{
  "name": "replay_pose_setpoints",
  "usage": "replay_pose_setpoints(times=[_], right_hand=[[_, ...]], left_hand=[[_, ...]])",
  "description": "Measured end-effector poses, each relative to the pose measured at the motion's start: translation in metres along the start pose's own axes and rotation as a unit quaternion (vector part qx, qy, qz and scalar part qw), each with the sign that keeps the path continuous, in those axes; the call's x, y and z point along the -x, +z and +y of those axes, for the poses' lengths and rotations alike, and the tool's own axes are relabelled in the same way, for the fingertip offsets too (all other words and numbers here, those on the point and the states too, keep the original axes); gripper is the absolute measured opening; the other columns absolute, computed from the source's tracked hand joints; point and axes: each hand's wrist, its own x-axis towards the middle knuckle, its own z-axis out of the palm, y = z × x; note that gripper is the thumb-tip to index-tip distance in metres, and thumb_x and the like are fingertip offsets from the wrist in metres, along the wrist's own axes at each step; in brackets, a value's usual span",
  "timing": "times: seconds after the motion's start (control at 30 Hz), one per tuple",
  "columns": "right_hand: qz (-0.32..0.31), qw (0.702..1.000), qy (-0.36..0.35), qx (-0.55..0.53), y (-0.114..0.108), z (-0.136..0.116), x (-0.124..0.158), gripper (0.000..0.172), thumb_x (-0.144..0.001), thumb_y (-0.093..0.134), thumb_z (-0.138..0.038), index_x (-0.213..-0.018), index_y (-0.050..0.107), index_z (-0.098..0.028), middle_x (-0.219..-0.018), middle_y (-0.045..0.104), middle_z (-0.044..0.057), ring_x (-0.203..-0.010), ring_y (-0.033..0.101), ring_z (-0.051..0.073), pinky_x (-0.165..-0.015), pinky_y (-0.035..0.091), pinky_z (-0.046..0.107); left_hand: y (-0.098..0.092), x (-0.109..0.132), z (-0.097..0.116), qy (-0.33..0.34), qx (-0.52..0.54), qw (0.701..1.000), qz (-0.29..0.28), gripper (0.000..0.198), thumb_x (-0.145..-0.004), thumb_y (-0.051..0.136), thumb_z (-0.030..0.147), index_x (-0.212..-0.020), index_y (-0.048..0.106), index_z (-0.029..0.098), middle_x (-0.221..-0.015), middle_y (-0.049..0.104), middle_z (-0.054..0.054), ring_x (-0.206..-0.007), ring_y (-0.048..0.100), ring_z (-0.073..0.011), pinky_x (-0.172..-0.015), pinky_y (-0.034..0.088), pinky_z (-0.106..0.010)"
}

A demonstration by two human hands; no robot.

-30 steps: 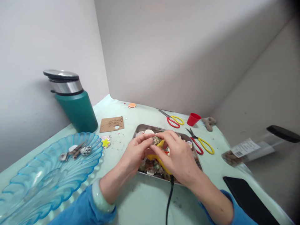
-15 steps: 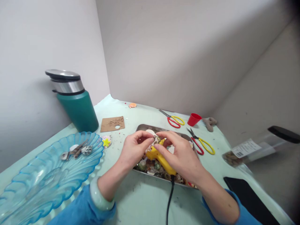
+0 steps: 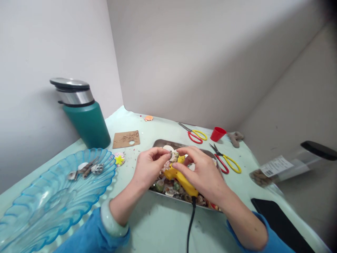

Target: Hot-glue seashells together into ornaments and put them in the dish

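Note:
My left hand (image 3: 149,169) and my right hand (image 3: 204,174) meet over a metal tray (image 3: 159,143) filled with several seashells. Together their fingertips pinch a small speckled shell (image 3: 174,156) just above the tray. A yellow glue gun (image 3: 181,177) lies in the tray under my right hand, and its black cord (image 3: 190,225) runs toward me. Both hands are closed in a pinch on the shell.
A blue glass dish (image 3: 50,196) with a few shells sits at left, a teal flask (image 3: 83,116) behind it. A cardboard piece (image 3: 126,139), two scissors (image 3: 196,134) (image 3: 226,161), a red cup (image 3: 217,134), a plastic packet (image 3: 279,168) and a black phone (image 3: 279,225) surround the tray.
My right hand has lifted off the glue gun, which now shows in the tray. Both hands keep pinching the small shell in nearly the same spot.

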Motion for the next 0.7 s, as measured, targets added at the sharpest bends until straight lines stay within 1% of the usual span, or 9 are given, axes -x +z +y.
replay_pose_setpoints(times=[0.07, 0.13, 0.33, 0.5, 0.7], right_hand=[[-0.003, 1.0, 0.0, 0.002, 0.0004, -0.0001, 0.0, 0.024, -0.08, 0.066, -0.032, -0.103, 0.062, -0.023, -0.099, 0.066, 0.002, -0.073, 0.064, 0.015, -0.068, 0.047, 0.031], [-0.006, 1.0, 0.0, 0.001, 0.0004, -0.0006, 0.0, 0.024, -0.081, 0.066, -0.032, -0.103, 0.062, -0.023, -0.099, 0.065, 0.002, -0.073, 0.063, 0.015, -0.068, 0.047, 0.031], [-0.013, 1.0, 0.0, 0.011, 0.0007, -0.0015, 0.0001, 0.023, -0.081, 0.065, -0.031, -0.102, 0.062, -0.023, -0.101, 0.065, 0.002, -0.074, 0.063, 0.016, -0.069, 0.046, 0.031], [-0.015, 1.0, -0.015, 0.002, 0.0037, 0.001, -0.0001, 0.024, -0.082, 0.066, -0.029, -0.104, 0.062, -0.022, -0.103, 0.067, 0.003, -0.079, 0.063, 0.018, -0.074, 0.045, 0.033], [-0.009, 1.0, -0.019, -0.015, 0.0029, 0.0002, -0.0006, 0.022, -0.081, 0.066, -0.026, -0.102, 0.063, -0.02, -0.098, 0.067, 0.002, -0.073, 0.062, 0.016, -0.071, 0.044, 0.03]], left_hand=[[0.0004, -0.0005, 0.0011, -0.019, 0.018, 1.0, -0.005, 0.014, -0.063, 0.075, 0.027, -0.069, 0.07, 0.015, -0.065, 0.067, -0.002, -0.056, 0.054, -0.0127, -0.058, 0.043, -0.025], [0.0009, -0.0006, 0.0013, -0.024, 0.025, 0.999, -0.006, 0.015, -0.063, 0.075, 0.027, -0.068, 0.068, 0.014, -0.064, 0.066, -0.002, -0.056, 0.054, -0.0123, -0.057, 0.043, -0.024], [0.0012, 0.0022, -0.0025, 0.01, 0.0, 1.0, -0.01, 0.014, -0.066, 0.073, 0.027, -0.069, 0.064, 0.016, -0.063, 0.064, 0.0, -0.055, 0.054, -0.012, -0.053, 0.042, -0.023], [0.0012, 0.0042, -0.0038, 0.038, -0.042, 0.998, -0.03, 0.012, -0.07, 0.068, 0.027, -0.074, 0.066, 0.016, -0.068, 0.065, -0.001, -0.06, 0.056, -0.0125, -0.056, 0.043, -0.023], [0.0022, 0.0038, -0.0049, 0.025, -0.019, 0.999, -0.038, 0.016, -0.071, 0.068, 0.03, -0.077, 0.063, 0.016, -0.07, 0.064, -0.001, -0.061, 0.056, -0.0116, -0.057, 0.046, -0.022]])
